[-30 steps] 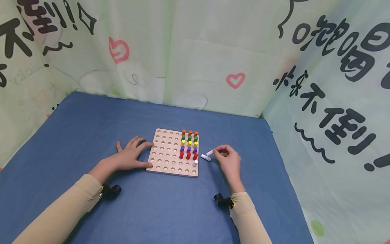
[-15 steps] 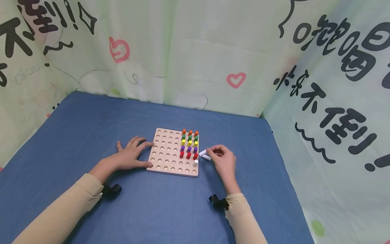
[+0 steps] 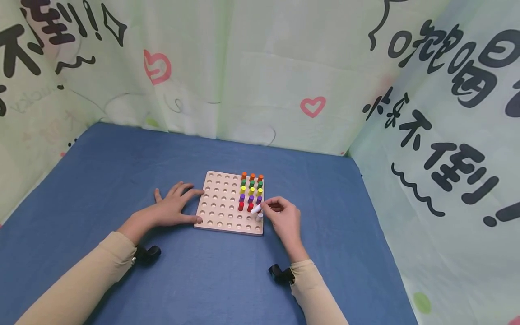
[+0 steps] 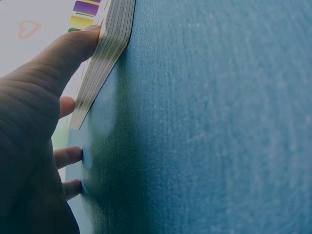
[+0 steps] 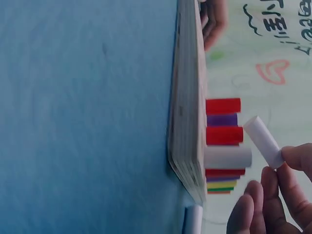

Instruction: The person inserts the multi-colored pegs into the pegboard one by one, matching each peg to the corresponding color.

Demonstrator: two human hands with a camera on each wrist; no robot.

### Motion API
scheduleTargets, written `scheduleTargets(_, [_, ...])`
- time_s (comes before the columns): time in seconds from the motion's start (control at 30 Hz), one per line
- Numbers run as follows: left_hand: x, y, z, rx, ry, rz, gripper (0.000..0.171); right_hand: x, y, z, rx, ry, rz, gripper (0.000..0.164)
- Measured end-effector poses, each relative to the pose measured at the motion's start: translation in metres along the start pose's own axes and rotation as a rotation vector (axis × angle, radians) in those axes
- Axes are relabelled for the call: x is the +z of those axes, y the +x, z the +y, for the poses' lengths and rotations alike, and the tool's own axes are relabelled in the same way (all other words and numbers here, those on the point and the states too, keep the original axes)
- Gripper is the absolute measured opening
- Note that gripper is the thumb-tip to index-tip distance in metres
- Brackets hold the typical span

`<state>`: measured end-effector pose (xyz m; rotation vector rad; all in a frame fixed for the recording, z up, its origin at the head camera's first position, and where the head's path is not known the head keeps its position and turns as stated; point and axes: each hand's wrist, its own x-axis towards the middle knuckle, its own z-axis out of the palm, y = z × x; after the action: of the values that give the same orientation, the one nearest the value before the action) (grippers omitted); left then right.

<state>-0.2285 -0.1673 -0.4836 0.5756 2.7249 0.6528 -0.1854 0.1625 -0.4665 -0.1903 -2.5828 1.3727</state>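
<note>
A light wooden pegboard [image 3: 221,198] lies on the blue cloth, with orange, green, yellow, purple and red pegs [image 3: 241,206] standing in rows on its right side. One white peg [image 5: 228,157] stands near the front right corner. My right hand [image 3: 284,219] pinches a second white peg [image 5: 264,141] by one end between thumb and fingertips, tilted above the board beside the standing one. My left hand [image 3: 172,210] is spread at the board's left edge, thumb [image 4: 80,44] at the near corner and index fingertip further up. Its other fingers reach out over the cloth.
Another white peg [image 5: 194,219] lies on the cloth by the board's right side, hidden behind my right hand in the head view. Several rows of holes fill the board's left part. A pale printed curtain [image 3: 260,76] stands behind the blue cloth [image 3: 195,280].
My right hand has carried its white peg leftward from beside the loose peg on the cloth to over the board's right edge. The left hand and board stay in place.
</note>
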Motion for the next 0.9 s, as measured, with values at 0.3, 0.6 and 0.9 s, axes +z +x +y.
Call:
scheduleTargets(0.3, [0.001,-0.001,-0.003,0.003,0.001,0.006,0.090,0.009,-0.004,-0.004,0.011,-0.023,-0.025,0.012])
scheduleTargets(0.6, [0.000,-0.002,-0.002,0.014,-0.013,0.015,0.088,0.012,-0.007,-0.006,-0.005,-0.086,-0.045,0.012])
scheduleTargets(0.9, [0.001,-0.001,-0.004,0.016,-0.009,0.017,0.088,0.014,-0.010,-0.008,-0.012,-0.114,-0.048,0.010])
